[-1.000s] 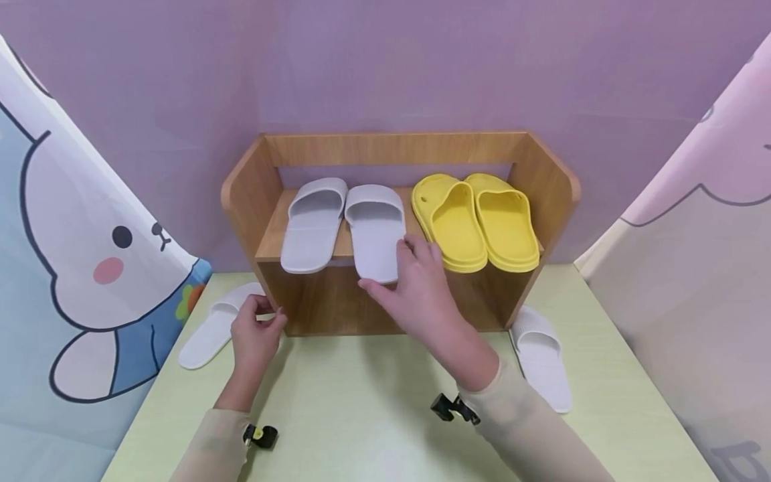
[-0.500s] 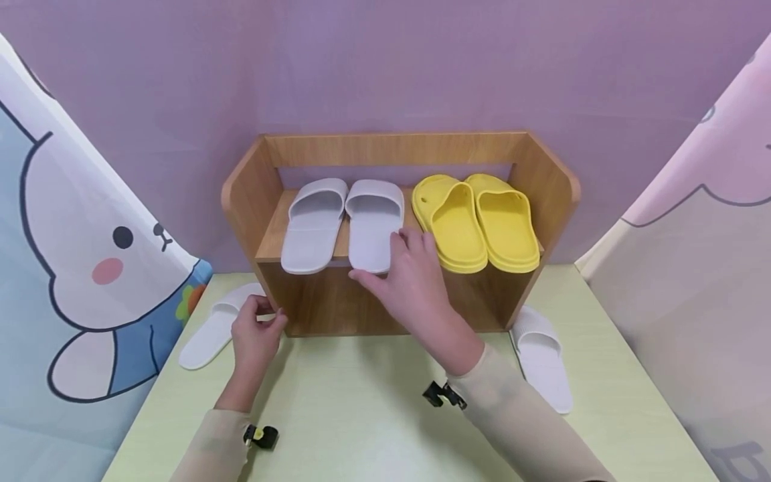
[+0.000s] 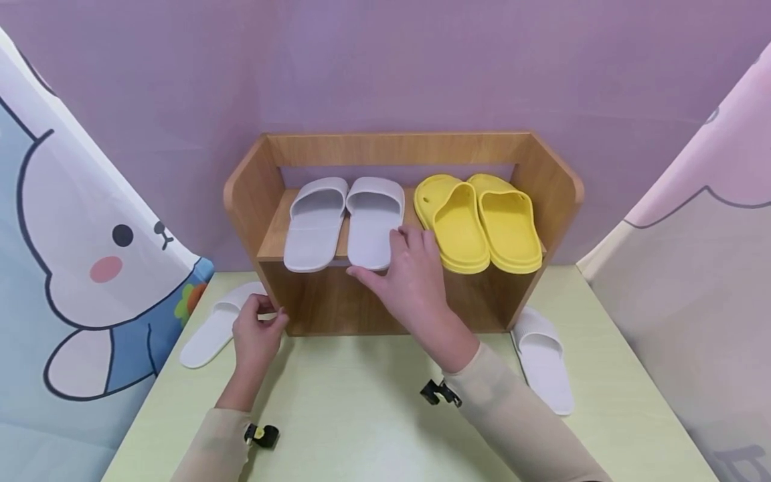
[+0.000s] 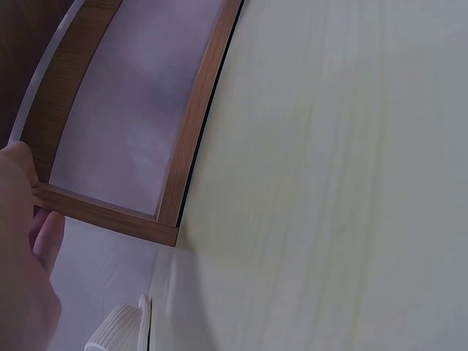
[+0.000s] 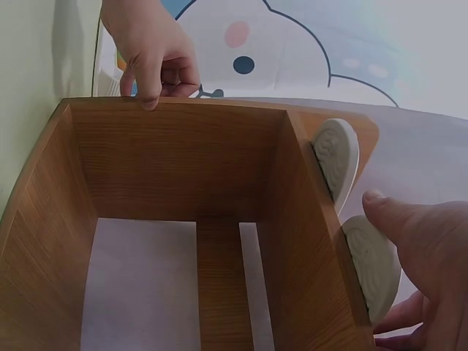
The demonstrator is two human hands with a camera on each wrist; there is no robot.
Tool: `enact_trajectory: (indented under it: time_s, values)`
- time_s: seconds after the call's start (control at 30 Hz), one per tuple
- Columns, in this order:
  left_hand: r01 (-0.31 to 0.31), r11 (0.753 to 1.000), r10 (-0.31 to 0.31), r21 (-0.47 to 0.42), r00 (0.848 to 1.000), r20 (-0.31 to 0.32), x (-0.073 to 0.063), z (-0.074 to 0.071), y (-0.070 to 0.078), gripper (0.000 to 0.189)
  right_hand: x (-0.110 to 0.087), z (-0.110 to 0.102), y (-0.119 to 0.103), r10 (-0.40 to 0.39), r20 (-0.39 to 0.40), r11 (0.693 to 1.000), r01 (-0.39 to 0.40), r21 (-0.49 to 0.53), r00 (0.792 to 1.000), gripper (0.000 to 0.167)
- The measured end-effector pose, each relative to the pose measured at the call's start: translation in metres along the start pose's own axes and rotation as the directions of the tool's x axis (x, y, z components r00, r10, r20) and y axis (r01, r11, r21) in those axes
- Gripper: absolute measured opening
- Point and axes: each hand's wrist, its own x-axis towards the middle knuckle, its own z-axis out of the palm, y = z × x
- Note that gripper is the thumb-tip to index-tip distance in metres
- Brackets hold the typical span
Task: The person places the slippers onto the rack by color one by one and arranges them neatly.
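Two light grey slide slippers stand side by side on the upper board of a wooden shoe rack (image 3: 397, 148), heels to the front. My right hand (image 3: 415, 288) holds the heel end of the right-hand grey slipper (image 3: 369, 234), thumb at the heel's edge and fingers along its right side. To its left stands the other grey slipper (image 3: 309, 237). A pair of yellow clogs (image 3: 459, 234) is just right of my fingers. At the rack's left side panel, my left hand (image 3: 259, 335) grips the front edge between thumb and fingers, as the right wrist view also shows.
One white slipper (image 3: 207, 341) lies left of the rack, partly behind my left hand. Another white slipper (image 3: 545, 375) lies to the right, beside my right sleeve. The rack stands on a pale green tabletop (image 3: 349, 408), with a purple cloth (image 3: 397, 67) behind it.
My right hand has moved back and slightly left, pushing the grey slipper further onto the board, level with its mate. Little differs over the last half second. My left hand stays put.
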Motion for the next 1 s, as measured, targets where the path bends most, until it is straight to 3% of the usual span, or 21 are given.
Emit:
enact_trajectory:
  time_s: [0.6, 0.83, 1.0]
  values:
    - [-0.014, 1.0, 0.014, 0.008, 1.0, -0.001, 0.002, 0.0, -0.002, 0.025, -0.008, -0.003, 0.002, -0.009, -0.004, 0.998, 0.009, 0.059, 1.0, 0.098]
    - [-0.033, 0.999, 0.033, 0.005, 0.999, -0.007, 0.003, 0.0, -0.002, 0.026, -0.017, -0.009, 0.006, -0.081, -0.081, 0.987, 0.092, 0.131, 0.993, 0.091]
    - [-0.033, 0.999, 0.033, 0.006, 0.999, -0.004, 0.003, 0.0, -0.001, 0.026, -0.027, -0.012, 0.016, -0.144, -0.154, 0.946, 0.182, 0.269, 0.978, 0.078]
